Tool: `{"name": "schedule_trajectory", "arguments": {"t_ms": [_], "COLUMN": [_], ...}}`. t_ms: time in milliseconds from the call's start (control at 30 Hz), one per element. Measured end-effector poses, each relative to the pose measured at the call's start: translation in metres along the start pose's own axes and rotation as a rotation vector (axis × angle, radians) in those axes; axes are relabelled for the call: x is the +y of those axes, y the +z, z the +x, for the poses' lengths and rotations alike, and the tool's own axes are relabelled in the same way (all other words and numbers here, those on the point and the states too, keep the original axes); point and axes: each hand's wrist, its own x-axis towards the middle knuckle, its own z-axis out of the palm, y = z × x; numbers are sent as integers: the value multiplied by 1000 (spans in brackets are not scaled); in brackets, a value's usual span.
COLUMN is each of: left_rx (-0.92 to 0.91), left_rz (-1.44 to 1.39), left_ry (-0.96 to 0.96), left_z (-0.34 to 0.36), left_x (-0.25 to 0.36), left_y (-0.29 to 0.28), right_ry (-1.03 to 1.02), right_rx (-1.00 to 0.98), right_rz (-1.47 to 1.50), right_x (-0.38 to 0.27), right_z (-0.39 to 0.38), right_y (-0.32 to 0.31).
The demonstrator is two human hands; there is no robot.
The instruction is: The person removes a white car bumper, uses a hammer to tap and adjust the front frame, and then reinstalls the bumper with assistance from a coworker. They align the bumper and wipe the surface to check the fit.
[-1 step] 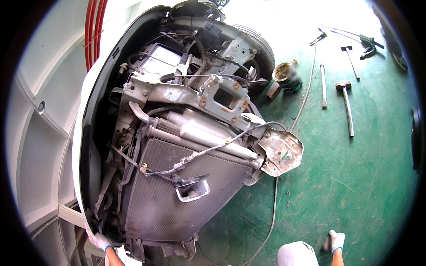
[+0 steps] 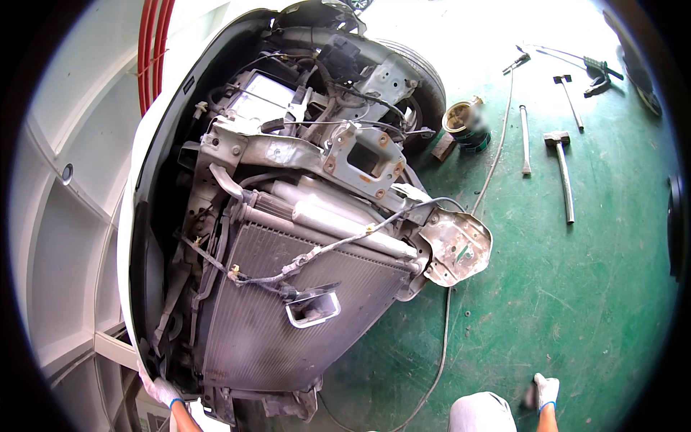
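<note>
At the lower left, my left hand (image 2: 162,392) in a white glove is closed on the lower end of a long curved white-edged body panel (image 2: 124,252) with a black inner side. Beside it is the stripped front of a car, its dusty finned radiator (image 2: 288,345) tilted. A grey wiring harness (image 2: 338,243) hangs across the radiator, with a square-framed piece (image 2: 313,309) at its lower end. My right hand (image 2: 547,390), also gloved, is over the green floor near my grey-clad knee (image 2: 482,414). Its fingers look curled; what they may hold is hidden. A blurred dark patch adjoins it.
A sledgehammer (image 2: 565,176), a metal bar (image 2: 525,140), a smaller hammer (image 2: 570,104) and a dark tool (image 2: 597,72) lie on the floor at right. A bucket (image 2: 471,137) stands by the tyre (image 2: 425,79). A thin cable (image 2: 446,338) crosses the floor. Red pipes (image 2: 152,57) run up the wall.
</note>
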Motion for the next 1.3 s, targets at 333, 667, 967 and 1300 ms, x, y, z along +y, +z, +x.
{"name": "schedule_trajectory", "arguments": {"t_ms": [333, 667, 967, 1300], "left_rx": [10, -50, -341, -1099], "left_rz": [-29, -16, 225, 530], "left_ry": [16, 67, 292, 6], "left_z": [-3, 0, 9, 32], "left_x": [8, 55, 78, 108], "left_y": [2, -16, -28, -61], "right_ry": [-14, 127, -182, -71], "right_rx": [-19, -12, -172, -156], "right_rz": [-23, 60, -849, 136], "right_x": [3, 32, -21, -181], "right_z": [1, 39, -42, -398], "right_y": [1, -1, 37, 23]}}
